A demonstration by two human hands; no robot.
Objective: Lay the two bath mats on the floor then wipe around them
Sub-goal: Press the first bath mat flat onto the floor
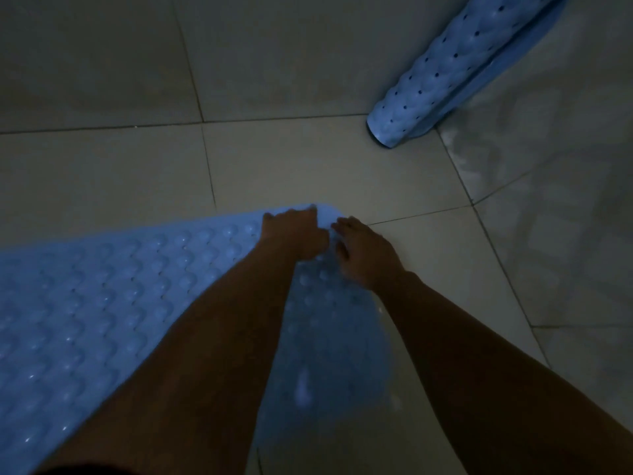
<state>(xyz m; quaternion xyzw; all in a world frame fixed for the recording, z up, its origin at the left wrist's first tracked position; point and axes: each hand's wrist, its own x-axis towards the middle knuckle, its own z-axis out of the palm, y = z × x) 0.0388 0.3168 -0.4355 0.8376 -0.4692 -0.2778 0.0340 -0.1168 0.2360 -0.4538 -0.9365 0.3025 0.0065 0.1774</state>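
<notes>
A light blue bath mat (102, 303) with rows of round bumps lies spread on the tiled floor, running from the lower left to the middle. My left hand (294, 234) rests on its far corner, fingers bent down onto the mat's edge. My right hand (366, 252) sits just right of it on the same corner, fingers curled against the mat. Whether either hand pinches the edge is hidden in the dim light. A second blue mat (445, 63), rolled into a tube with small holes, leans in the upper right corner.
Pale floor tiles (308, 159) with dark grout lines stretch beyond the mat. A tiled wall (102, 56) stands at the back, and another wall (555, 217) rises on the right. The room is dark.
</notes>
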